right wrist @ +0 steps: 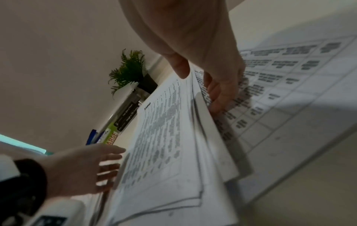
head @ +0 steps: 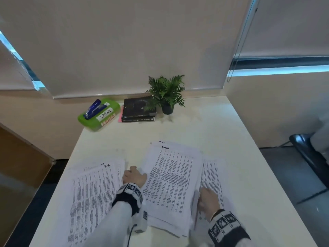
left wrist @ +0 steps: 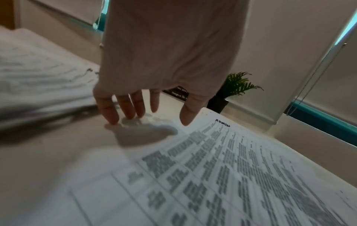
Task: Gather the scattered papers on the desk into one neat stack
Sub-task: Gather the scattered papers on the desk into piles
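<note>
Three lots of printed papers lie on the white desk. A loose pile is at the left. The middle stack is headed ADMIN. A single sheet lies to the right, partly under that stack. My left hand has straight fingers against the stack's left edge, fingertips on the desk. My right hand grips the stack's right edge, thumb on top and fingers beneath, and the edge is raised off the sheet below.
At the back of the desk stand a green box with a blue stapler on it, two dark books and a small potted plant. A black chair is off the desk's right edge. Walls close the back and right.
</note>
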Available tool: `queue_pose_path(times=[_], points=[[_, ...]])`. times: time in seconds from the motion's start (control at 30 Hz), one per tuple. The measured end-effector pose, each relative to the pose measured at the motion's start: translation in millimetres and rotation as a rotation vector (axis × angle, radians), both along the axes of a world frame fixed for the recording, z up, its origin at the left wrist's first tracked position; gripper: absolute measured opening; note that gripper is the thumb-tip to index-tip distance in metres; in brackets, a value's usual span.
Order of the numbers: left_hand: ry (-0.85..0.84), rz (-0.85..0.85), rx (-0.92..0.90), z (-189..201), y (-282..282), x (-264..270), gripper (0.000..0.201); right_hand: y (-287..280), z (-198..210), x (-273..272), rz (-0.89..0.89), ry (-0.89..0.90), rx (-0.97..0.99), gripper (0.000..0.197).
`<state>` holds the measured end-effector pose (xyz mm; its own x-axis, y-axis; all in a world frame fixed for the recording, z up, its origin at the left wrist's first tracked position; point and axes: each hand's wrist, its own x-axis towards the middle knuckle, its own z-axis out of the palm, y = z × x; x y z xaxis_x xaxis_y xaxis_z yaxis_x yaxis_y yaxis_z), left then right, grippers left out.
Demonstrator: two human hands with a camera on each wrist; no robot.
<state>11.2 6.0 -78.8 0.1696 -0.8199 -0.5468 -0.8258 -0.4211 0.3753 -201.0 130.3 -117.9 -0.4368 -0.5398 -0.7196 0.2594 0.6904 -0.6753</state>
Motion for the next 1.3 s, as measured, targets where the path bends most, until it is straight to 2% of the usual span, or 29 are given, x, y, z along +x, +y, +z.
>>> queue_pose_path(times=[0.07,0.17,0.23,0.33,0.4,0.47,0.53,0.63,0.73,0.8,0.87,0.9,0.97,1.0,1.03,1.13,1.23,1.3], points=[[-0.05,0.048,0.014,-8,3,-6,0.061,-7,13,4,-0.015,-0.004,0.017,0.01],[-0.057,0.077,0.028,-16,3,-9,0.061,-18,33,10,0.011,-0.059,0.084,0.052],[0.017,0.117,0.046,-17,3,-6,0.064,-26,41,11,0.04,-0.095,0.118,0.063],[0.122,0.135,0.103,-16,6,3,0.075,-34,51,16,0.191,-0.027,0.217,0.057],[0.109,0.125,0.117,-12,12,5,0.072,-35,51,20,0.267,0.123,0.234,0.05],[0.081,0.126,0.076,-10,19,4,0.063,-30,57,26,0.29,0.155,0.145,0.056],[0.155,0.156,0.017,-6,26,1,0.06,-20,62,27,0.32,0.13,0.031,0.061],[0.328,0.207,-0.113,3,41,-7,0.045,-5,78,9,0.327,0.087,-0.166,0.055],[0.405,0.215,-0.191,15,63,-24,0.035,4,72,-30,0.283,0.055,-0.219,0.042],[0.435,0.13,-0.17,17,75,-42,0.037,12,65,-60,0.286,0.066,-0.156,0.042],[0.355,0.02,-0.114,9,84,-61,0.041,20,56,-81,0.294,0.119,-0.015,0.056],[0.274,-0.02,-0.082,5,86,-70,0.043,24,54,-85,0.319,0.21,0.067,0.057],[0.153,-0.055,-0.002,1,90,-84,0.052,31,41,-91,0.4,0.513,0.309,0.051],[0.135,-0.05,0.031,0,90,-90,0.057,33,41,-90,0.455,0.637,0.401,0.053],[0.137,-0.016,0.06,1,91,-95,0.061,34,45,-87,0.465,0.687,0.441,0.057],[0.216,0.112,0.144,5,90,-105,0.062,30,45,-79,0.341,0.598,0.401,0.072],[0.28,0.152,0.158,5,90,-105,0.059,28,46,-78,0.143,0.426,0.345,0.072],[0.294,0.155,0.147,3,89,-98,0.062,28,47,-81,0.116,0.316,0.327,0.07]])
